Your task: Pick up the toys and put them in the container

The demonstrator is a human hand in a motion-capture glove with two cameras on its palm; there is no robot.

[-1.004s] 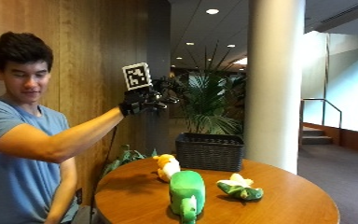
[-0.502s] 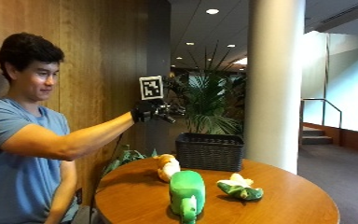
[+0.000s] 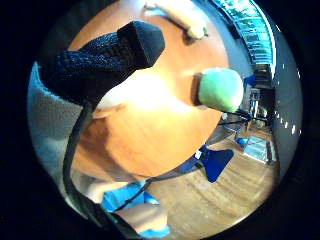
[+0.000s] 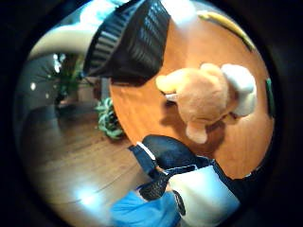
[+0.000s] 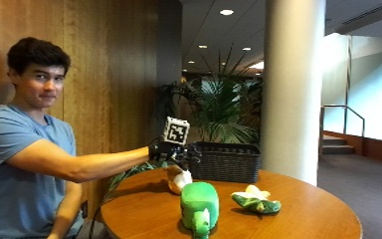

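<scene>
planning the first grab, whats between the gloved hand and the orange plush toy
Nothing. In the outside view the gloved right hand hovers just above the orange plush toy; the thumb side palm view shows only bare tabletop around the toy.

The hand (image 5: 172, 152) wears a black glove. The basket (image 5: 225, 162) is dark, nearly black, with a woven ribbed pattern. The surface (image 5: 310, 209) is warm orange-brown wood. One plush toy (image 4: 208, 97) is orange-tan with a white part; the big toy (image 5: 199, 201) is bright green; the small toy (image 5: 256, 200) is green with pale yellow.
</scene>
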